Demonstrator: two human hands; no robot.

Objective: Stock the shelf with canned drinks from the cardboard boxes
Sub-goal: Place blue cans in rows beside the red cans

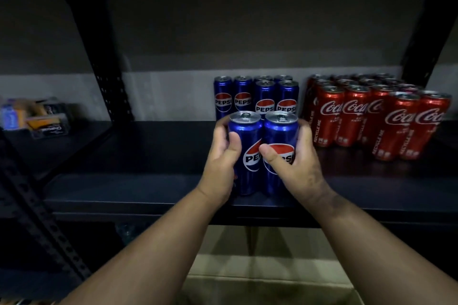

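Note:
Two tall blue Pepsi cans stand side by side near the front edge of the dark shelf [148,181]. My left hand [223,163] grips the left can [245,136], thumb across its front. My right hand [295,163] grips the right can [280,131], thumb over the logo. Behind them several more Pepsi cans [265,96] stand upright in rows at the back. A block of several red Coca-Cola cans [371,114] stands to their right.
A cardboard box [260,267] sits below the shelf, between my forearms. Perforated black uprights [109,82] frame the bay on the left and right. On the neighbouring shelf at far left lie packs of batteries [44,119]. The shelf's left half is bare dark surface.

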